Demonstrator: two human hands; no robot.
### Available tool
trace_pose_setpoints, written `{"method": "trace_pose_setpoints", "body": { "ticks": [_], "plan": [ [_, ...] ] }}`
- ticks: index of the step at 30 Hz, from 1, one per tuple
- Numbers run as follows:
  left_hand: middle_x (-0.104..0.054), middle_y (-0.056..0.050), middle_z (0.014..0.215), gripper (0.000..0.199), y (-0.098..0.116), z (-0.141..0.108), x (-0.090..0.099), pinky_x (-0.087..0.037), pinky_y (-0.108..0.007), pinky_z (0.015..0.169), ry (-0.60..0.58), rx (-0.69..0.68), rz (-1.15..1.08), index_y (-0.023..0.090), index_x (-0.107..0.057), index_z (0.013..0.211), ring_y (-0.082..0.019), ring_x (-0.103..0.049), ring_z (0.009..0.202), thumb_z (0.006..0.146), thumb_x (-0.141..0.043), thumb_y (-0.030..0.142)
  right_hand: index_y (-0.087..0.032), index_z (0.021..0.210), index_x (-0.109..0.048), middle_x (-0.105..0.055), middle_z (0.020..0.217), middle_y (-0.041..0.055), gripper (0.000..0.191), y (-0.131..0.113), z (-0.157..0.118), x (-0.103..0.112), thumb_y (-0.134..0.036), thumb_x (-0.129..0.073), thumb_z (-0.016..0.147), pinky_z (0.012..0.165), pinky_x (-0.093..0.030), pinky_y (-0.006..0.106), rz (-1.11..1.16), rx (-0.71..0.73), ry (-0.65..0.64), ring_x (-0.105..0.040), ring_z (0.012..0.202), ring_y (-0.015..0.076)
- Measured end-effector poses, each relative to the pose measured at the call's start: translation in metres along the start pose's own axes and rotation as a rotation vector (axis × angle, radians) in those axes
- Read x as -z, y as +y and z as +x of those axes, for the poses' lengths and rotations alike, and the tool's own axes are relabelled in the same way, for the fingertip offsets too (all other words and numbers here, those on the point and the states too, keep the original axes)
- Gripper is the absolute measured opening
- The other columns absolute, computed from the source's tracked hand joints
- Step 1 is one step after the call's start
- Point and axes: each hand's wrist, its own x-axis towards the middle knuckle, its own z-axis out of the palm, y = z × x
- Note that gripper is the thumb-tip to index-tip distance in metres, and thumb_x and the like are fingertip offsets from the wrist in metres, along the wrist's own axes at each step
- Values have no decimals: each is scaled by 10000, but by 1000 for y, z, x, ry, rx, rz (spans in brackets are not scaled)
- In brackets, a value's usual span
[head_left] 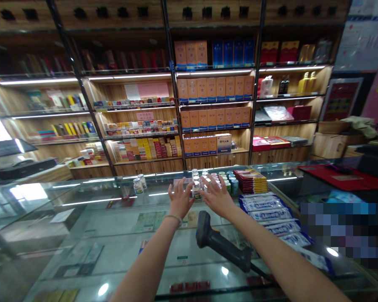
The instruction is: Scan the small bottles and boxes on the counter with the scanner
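Small white bottles with coloured labels (195,191) stand in a group on the glass counter (113,226). My left hand (180,199) is just left of them, fingers raised and spread, thumb close to the front bottle. On the other side, my right hand (219,199) has its fingers spread over the group's right part and hides some bottles; whether it touches them I cannot tell. Rows of green and blue containers (232,183) stand right of that hand. A dark handheld barcode scanner (222,243) lies between my forearms.
Two similar white bottles (138,185) stand apart at left. Right of the containers are stacked red-and-gold packs (252,181) and a row of blue-and-white packets (267,214). A red mat (334,178) lies at far right. Behind the counter, lit shelves hold orange boxes (216,89).
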Motion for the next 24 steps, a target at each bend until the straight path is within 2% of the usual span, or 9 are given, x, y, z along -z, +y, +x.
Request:
{"method": "trace_pose_setpoints", "body": {
  "ticks": [14,20,24],
  "plan": [
    [-421,-124,1535,585,-2,8,-9,-89,-575,1183,6,1,-16,334,-579,1318,-324,-334,1432,759,-747,297,-312,1252,-628,-365,1605,66,381,0,1,0,-401,-669,884,1193,62,588,-5,-18,-16,-209,1484,328],
    [-423,-135,1533,677,-5,6,-9,-176,-534,1171,-8,-41,-24,302,-508,1403,-310,-368,1411,767,-738,327,-325,1246,-634,-371,1601,70,373,0,1,0,-418,-661,885,1194,76,573,-7,-34,6,-220,1483,317],
    [-420,-146,1534,771,-9,5,-4,-210,-528,1165,-22,-7,-13,281,-432,1472,-312,-375,1408,769,-742,350,-337,1264,-628,-366,1604,66,388,-2,1,1,-407,-659,884,1200,60,559,-8,-49,18,-212,1491,305]
  ]
}}
